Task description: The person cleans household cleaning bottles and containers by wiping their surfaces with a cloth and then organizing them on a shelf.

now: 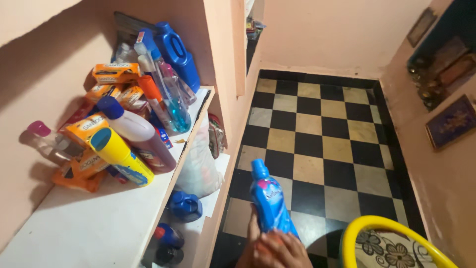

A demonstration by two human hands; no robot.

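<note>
Your hands (272, 250) sit low in view, bunched together at the base of a blue bottle (270, 201); which hand is left and which right you cannot tell from this angle, as they overlap; fingers (290, 243) are curled narrow round the bottle's lower body, holding it. The bottle rises up and away from your fingers, long axis leaning slightly left, blue cap (258, 167) at the far end; it hangs over the black-and-cream checkered floor (322, 129), touching nothing but your hands.

Left of your fingers and above them, the white shelf (89, 223) carries a heap of bottles and orange boxes at its far end; a yellow bottle (121, 156) and a white bottle with a blue cap (134, 131) lie tipped nearest you. Below that shelf, just left of your fingers, a dark blue jug (184, 206) sits on a lower level. Right of your fingers, a yellow rim (357, 231) curves close by.
</note>
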